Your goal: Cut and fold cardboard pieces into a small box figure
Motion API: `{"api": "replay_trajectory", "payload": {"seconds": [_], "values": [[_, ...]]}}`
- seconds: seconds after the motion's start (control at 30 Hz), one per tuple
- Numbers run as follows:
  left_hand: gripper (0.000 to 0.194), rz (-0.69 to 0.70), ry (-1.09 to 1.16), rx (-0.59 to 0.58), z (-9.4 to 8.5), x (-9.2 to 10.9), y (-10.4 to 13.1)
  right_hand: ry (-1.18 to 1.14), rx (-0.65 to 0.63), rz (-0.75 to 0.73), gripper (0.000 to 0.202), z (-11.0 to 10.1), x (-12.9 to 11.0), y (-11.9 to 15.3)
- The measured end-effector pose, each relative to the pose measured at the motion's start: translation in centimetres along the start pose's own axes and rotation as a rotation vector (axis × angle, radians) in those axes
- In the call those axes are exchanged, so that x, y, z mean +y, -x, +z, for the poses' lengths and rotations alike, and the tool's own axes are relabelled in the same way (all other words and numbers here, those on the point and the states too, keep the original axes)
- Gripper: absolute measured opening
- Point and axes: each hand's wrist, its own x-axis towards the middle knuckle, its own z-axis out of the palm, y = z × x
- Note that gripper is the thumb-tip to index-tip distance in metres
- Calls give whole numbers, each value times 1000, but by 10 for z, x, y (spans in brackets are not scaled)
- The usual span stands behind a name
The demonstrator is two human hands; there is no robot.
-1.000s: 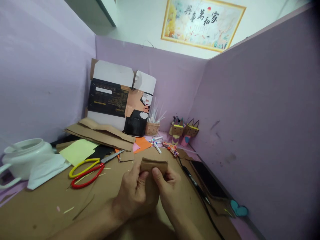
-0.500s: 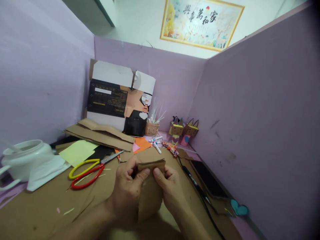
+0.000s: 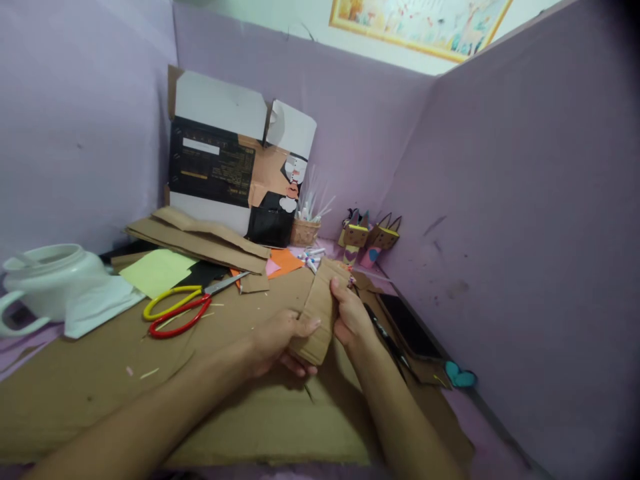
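Observation:
Between my two hands is a folded strip of brown cardboard [image 3: 321, 307], tilted with its far end up and to the right. My left hand [image 3: 285, 341] grips its near lower end, thumb on top and fingers underneath. Higher up, my right hand [image 3: 349, 313] pinches the right edge with the thumb on the face. Below them lies a large brown cardboard sheet [image 3: 225, 417]. Scissors [image 3: 180, 310] with one yellow and one red handle rest on that sheet to the left, blades partly apart, touched by neither hand.
A white pot [image 3: 55, 280] stands at the left beside yellow-green paper [image 3: 157, 273]. Cardboard strips [image 3: 200, 240] lie before an unfolded box [image 3: 215, 160]. Several markers [image 3: 313, 257], cardboard animal figures [image 3: 355, 237], a phone [image 3: 407, 327] and a black pen [image 3: 390, 340] are further right.
The cardboard strip has turned from upright to a slant. My left hand has slid to its lower end, while my right stays near the upper part. The camera view has tipped downward.

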Motion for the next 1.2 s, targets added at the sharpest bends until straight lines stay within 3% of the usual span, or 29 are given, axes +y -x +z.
{"api": "replay_trajectory", "payload": {"seconds": [0.13, 0.33, 0.43, 0.7, 0.9, 1.2], "values": [[34, -129, 43, 28, 2, -6, -7, 14, 31, 79, 13, -2, 18, -10], [21, -83, 3, 138, -2, -4, -10, 9, -27, 78, 18, 3, 15, 1], [25, -64, -2, 115, -4, -4, -9, 22, -83, 16, 29, 6, 9, 11], [40, -89, 148, -44, 0, -3, -7, 84, 26, -91, 26, 5, 14, 9], [23, -109, 136, -28, -1, -2, -5, 99, 5, -94, 25, 6, 14, 10], [24, -107, 124, -12, -3, -1, -5, 71, 3, -28, 29, 6, 13, 11]]}}
